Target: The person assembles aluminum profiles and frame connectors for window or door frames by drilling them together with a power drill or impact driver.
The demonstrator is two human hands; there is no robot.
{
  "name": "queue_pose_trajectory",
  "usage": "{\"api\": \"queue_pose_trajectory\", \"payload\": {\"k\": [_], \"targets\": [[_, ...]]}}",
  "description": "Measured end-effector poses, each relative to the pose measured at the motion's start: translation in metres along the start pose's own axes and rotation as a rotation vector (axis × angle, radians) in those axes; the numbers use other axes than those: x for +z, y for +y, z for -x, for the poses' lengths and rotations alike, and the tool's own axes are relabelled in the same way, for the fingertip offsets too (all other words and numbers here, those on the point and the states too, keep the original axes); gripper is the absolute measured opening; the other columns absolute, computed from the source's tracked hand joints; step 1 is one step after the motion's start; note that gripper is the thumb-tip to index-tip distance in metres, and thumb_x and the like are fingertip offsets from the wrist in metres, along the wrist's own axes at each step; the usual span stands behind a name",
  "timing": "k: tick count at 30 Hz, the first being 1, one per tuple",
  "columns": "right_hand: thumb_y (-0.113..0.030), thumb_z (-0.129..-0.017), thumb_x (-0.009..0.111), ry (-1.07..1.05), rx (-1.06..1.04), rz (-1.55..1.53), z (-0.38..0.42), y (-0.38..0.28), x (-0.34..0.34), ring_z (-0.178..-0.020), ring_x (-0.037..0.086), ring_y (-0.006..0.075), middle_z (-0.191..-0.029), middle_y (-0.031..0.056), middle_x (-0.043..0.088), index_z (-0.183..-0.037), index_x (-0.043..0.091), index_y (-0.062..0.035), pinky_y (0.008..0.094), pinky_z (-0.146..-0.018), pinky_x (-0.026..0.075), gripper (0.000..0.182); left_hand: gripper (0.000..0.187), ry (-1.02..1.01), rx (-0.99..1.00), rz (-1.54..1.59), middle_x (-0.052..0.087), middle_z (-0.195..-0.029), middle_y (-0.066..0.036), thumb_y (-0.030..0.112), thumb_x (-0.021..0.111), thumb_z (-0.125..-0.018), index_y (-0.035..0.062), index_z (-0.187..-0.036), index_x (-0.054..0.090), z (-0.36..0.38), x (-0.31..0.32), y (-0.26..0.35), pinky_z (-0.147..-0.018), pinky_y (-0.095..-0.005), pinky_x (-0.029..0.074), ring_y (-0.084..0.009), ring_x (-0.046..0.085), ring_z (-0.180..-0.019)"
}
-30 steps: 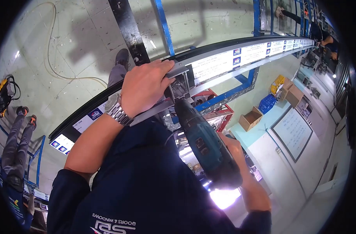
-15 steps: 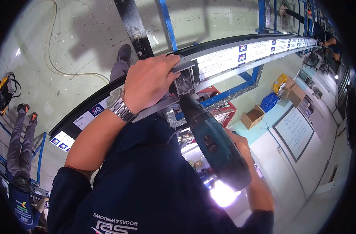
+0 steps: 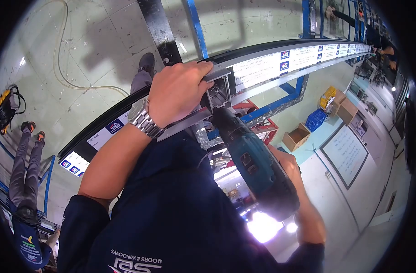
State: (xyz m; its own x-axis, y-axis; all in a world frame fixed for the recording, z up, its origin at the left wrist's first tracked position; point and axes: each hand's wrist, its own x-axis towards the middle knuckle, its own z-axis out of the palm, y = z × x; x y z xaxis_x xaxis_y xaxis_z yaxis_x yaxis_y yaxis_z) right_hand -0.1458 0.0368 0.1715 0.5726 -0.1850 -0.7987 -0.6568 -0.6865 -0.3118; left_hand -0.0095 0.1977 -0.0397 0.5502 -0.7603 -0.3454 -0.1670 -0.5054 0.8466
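My left hand (image 3: 178, 91), a metal watch (image 3: 144, 119) on its wrist, grips the near end of a long aluminium profile (image 3: 281, 61) wrapped in printed protective film. The profile runs away to the upper right. My right hand (image 3: 295, 182) holds a teal cordless drill (image 3: 256, 161) by its handle. The drill's nose presses into the open cut end of the profile (image 3: 219, 95), just right of my left fingers. The bit itself is hidden inside the profile.
A blue steel frame (image 3: 281, 102) stands under the profile. Cardboard boxes (image 3: 295, 136), a blue crate (image 3: 315, 119) and a whiteboard (image 3: 346, 154) lie right. A person in grey trousers (image 3: 19, 168) stands left, by a yellow tool (image 3: 5, 104) and a hose (image 3: 62, 68).
The drill has moved up and deeper into the profile's end, and my right hand has followed. My left hand keeps its grip on the profile.
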Motion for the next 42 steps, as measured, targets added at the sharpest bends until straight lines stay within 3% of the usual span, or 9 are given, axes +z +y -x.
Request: {"api": "queue_pose_trajectory", "payload": {"k": [13,19,23,26,30,35,38,40,42], "targets": [[-0.014,-0.080,0.074,-0.032,-0.069,0.066,-0.004,-0.002,-0.009,-0.071,0.070,0.0309,-0.078,0.0170,0.064,-0.097,0.067,0.0024,0.0398,-0.066,0.053,0.025,0.038,0.015,0.043,0.012,0.070,-0.123,-0.017,0.023,0.067,-0.093,0.0039,-0.126,0.070,-0.001,0.002,-0.004,-0.090,-0.0420,0.056,-0.0363,0.071,-0.099],[-0.013,-0.080,0.073,-0.046,-0.114,0.025,-0.018,0.006,-0.002,-0.071,0.070,0.0311,-0.078,0.0183,0.065,-0.103,0.066,0.0037,0.0395,-0.069,0.054,0.029,0.038,0.015,0.035,0.000,0.071,-0.121,-0.015,0.024,0.066,-0.093,0.0061,-0.127,0.070,-0.001,0.001,-0.004,-0.089,-0.0431,0.056,-0.0366,0.070,-0.098],[-0.012,-0.079,0.074,-0.089,0.033,-0.052,-0.015,0.003,-0.009,-0.074,0.071,0.0294,-0.086,0.0163,0.070,-0.112,0.066,0.0029,0.0376,-0.071,0.055,0.037,0.040,-0.026,-0.018,0.025,0.071,-0.120,-0.014,0.026,0.066,-0.093,0.0084,-0.128,0.070,0.000,-0.002,-0.002,-0.088,-0.0449,0.056,-0.0371,0.070,-0.099],[-0.013,-0.082,0.073,-0.153,-0.131,0.128,0.010,-0.009,-0.028,-0.080,0.072,0.0286,-0.091,0.0153,0.072,-0.117,0.066,0.0006,0.0350,-0.074,0.055,0.039,0.039,-0.035,-0.067,0.000,0.071,-0.120,-0.015,0.026,0.067,-0.093,0.0083,-0.128,0.070,0.002,-0.007,0.006,-0.088,-0.0453,0.056,-0.0375,0.070,-0.099],[-0.016,-0.082,0.074,0.090,-0.066,0.100,0.069,0.014,-0.015,-0.083,0.072,0.0286,-0.093,0.0162,0.073,-0.118,0.066,0.0003,0.0355,-0.077,0.055,0.041,0.041,0.033,0.091,0.051,0.073,-0.107,-0.016,0.029,0.067,-0.091,0.0094,-0.127,0.069,0.000,0.006,-0.013,-0.080,-0.0493,0.056,-0.0387,0.070,-0.092],[-0.019,-0.082,0.075,0.467,0.188,-0.089,0.135,0.076,0.066,-0.086,0.072,0.0287,-0.096,0.0172,0.073,-0.120,0.066,-0.0001,0.0362,-0.080,0.055,0.043,0.042,-0.098,0.008,-0.004,0.070,-0.113,-0.022,0.032,0.069,-0.094,0.0062,-0.128,0.069,-0.005,-0.007,-0.004,-0.089,-0.0478,0.054,-0.0414,0.067,-0.104],[-0.021,-0.083,0.076,0.654,0.360,-0.289,0.154,0.116,0.138,-0.088,0.072,0.0288,-0.098,0.0178,0.074,-0.121,0.066,-0.0003,0.0366,-0.082,0.055,0.045,0.041,-0.043,0.125,0.061,0.071,-0.099,-0.027,0.026,0.070,-0.094,0.0035,-0.128,0.068,-0.008,0.005,-0.024,-0.077,-0.0433,0.053,-0.0424,0.068,-0.088],[-0.023,-0.083,0.076,0.757,0.455,-0.428,0.161,0.142,0.186,-0.090,0.072,0.0288,-0.099,0.0182,0.074,-0.122,0.066,-0.0005,0.0368,-0.083,0.055,0.046,0.038,-0.155,0.104,0.051,0.072,-0.091,-0.022,0.020,0.066,-0.096,0.0040,-0.131,0.067,-0.009,-0.005,0.001,-0.075,-0.0363,0.053,-0.0294,0.069,-0.077],[-0.026,-0.081,0.078,0.830,0.537,-0.614,0.168,0.168,0.226,-0.091,0.073,0.0293,-0.101,0.0197,0.074,-0.125,0.066,-0.0006,0.0379,-0.086,0.055,0.052,0.041,-0.154,0.022,0.195,0.076,-0.103,-0.018,0.019,0.065,-0.098,-0.0030,-0.132,0.064,-0.011,0.003,-0.024,-0.083,-0.0307,0.052,-0.0153,0.068,-0.092]]}}
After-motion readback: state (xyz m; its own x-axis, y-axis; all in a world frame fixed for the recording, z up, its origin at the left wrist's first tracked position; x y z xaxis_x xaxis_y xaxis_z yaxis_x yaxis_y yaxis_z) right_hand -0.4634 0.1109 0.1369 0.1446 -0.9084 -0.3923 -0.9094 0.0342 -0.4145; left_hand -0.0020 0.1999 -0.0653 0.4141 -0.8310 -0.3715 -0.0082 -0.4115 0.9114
